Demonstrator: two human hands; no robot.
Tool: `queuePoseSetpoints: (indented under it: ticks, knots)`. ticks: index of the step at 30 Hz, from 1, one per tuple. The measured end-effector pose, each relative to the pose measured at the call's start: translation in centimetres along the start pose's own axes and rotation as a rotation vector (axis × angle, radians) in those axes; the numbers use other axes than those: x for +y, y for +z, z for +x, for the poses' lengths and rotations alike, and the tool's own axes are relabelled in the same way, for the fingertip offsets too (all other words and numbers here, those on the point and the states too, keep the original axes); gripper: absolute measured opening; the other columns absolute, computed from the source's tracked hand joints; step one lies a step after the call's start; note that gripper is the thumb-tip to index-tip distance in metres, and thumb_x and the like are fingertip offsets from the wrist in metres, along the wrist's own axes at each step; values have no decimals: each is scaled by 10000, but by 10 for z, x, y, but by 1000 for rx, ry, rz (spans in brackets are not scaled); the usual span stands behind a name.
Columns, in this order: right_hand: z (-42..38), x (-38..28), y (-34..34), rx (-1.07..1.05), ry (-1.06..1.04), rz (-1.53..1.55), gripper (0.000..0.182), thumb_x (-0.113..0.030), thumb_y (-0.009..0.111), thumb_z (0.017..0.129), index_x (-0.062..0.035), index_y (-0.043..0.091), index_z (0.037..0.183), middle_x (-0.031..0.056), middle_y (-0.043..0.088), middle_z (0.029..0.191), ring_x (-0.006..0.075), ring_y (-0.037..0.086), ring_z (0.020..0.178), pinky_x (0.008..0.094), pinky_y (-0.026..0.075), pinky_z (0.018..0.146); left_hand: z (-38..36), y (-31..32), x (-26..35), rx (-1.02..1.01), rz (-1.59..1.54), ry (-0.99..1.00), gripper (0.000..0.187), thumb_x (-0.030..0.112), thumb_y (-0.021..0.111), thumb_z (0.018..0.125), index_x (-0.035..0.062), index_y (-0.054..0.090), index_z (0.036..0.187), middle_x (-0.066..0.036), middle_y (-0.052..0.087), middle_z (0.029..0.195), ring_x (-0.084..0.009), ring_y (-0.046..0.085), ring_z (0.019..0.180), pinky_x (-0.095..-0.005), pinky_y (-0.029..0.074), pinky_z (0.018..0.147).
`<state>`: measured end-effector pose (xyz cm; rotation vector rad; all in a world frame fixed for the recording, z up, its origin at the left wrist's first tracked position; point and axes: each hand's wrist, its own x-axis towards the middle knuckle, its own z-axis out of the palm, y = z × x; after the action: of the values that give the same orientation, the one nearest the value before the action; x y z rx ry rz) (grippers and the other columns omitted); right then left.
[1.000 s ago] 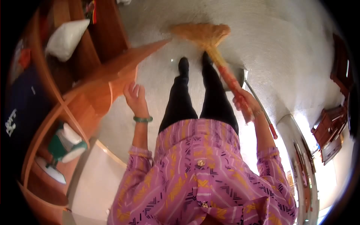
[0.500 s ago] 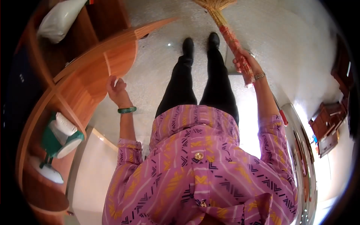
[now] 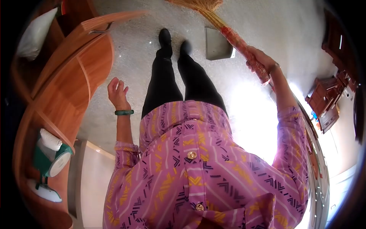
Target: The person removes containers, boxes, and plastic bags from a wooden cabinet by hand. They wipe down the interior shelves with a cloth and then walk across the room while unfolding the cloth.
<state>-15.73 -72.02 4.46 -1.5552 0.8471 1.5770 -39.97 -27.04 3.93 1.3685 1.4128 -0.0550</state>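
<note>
My right hand (image 3: 261, 61) is wrapped round the red patterned handle of a broom (image 3: 240, 42). The broom slants up and left, and its straw bristles run out of view at the top edge. My left hand (image 3: 119, 92) hangs in the air with nothing in it, its fingers apart and loosely curled. It is nearest to the curved wooden shelf unit (image 3: 101, 61), without touching it. On the floor below the broom lies a grey, square, pan-like object (image 3: 218, 45) with a pale edge, left of my right hand.
The shelf unit holds a white bag (image 3: 36, 36) and a green-and-white appliance (image 3: 51, 158). A pale panel (image 3: 93, 183) stands beside it. Dark wooden furniture (image 3: 324, 91) is at the right. Bright light glares on the grey floor (image 3: 141, 49).
My feet have stepped and the view has shifted. The broom, still in my right hand, slants more to the left. The grey pan-like object now shows more fully. My left hand is farther from the shelf.
</note>
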Motion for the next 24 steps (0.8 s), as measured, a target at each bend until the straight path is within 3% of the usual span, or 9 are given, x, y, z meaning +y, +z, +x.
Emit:
queuePoseSetpoints:
  ticks: [4, 7, 10, 11, 14, 18, 20, 21, 24]
  knots:
    - [-19, 1, -30, -53, 130, -185, 422, -507, 439, 886, -112, 475, 1033, 36, 508, 600, 122, 447, 449, 257, 388, 397, -13, 9, 1, 2, -8, -8, 337, 107, 597, 829, 68, 492, 1146, -69, 473, 1181, -181, 488, 1028, -336, 462, 813]
    - [-72, -1, -60, 98, 206, -139, 404, -475, 528, 861, -123, 491, 1057, 16, 492, 580, 112, 421, 435, 250, 351, 382, -17, 8, 0, -11, -7, 29, 332, 106, 595, 830, 71, 496, 1146, -59, 477, 1177, -168, 491, 1009, -325, 462, 798]
    - [-109, 10, -109, 15, 75, -321, 439, -460, 517, 871, -99, 464, 1115, 24, 511, 605, 120, 454, 442, 262, 388, 377, -16, 10, -6, 26, -52, 45, 332, 102, 596, 829, 73, 496, 1144, -49, 481, 1172, -152, 493, 989, -310, 460, 784]
    - [-116, 9, -117, -32, 31, -411, 456, -470, 497, 876, -94, 451, 1131, 31, 518, 617, 128, 469, 440, 271, 401, 372, -16, 13, -5, 66, -121, 80, 282, 52, 613, 787, 133, 527, 1043, 7, 535, 1002, -127, 506, 922, -306, 474, 719]
    - [-152, -5, -117, -55, -9, -526, 487, -502, 442, 888, -96, 424, 1157, 52, 525, 619, 151, 499, 427, 298, 424, 354, -14, 14, 15, 164, -135, 203, 329, 66, 607, 801, 112, 517, 1113, -17, 548, 1032, -146, 522, 949, -317, 487, 733]
    - [-167, -14, -94, 185, -39, -239, 411, -483, 422, 892, -110, 493, 1051, 57, 505, 541, 163, 477, 411, 297, 396, 356, -2, 7, 43, 266, -97, 683, 331, 156, 582, 841, 25, 502, 1134, -105, 579, 1003, -180, 556, 892, -289, 467, 787]
    - [-134, 1, -126, 141, -142, -80, 364, -462, 403, 909, -118, 521, 912, 41, 502, 516, 142, 469, 412, 284, 392, 368, -17, 8, 82, 437, 201, 788, 422, 256, 624, 842, 27, 493, 1171, -132, 578, 1080, -228, 565, 953, -329, 477, 831]
    - [-142, -22, -98, 196, -146, -41, 358, -461, 398, 917, -126, 522, 892, 35, 516, 543, 121, 486, 441, 266, 404, 385, -20, 3, 100, 501, 355, 896, 454, 270, 655, 819, 32, 506, 1176, -136, 586, 1080, -235, 572, 957, -325, 476, 832]
    - [-118, -56, -87, 138, -320, -157, 398, -486, 409, 912, -110, 513, 990, 34, 555, 640, 98, 519, 503, 233, 439, 429, -6, 14, 144, 545, 258, 1106, 379, 224, 658, 822, 30, 556, 1131, -127, 607, 1035, -212, 593, 889, -288, 486, 787]
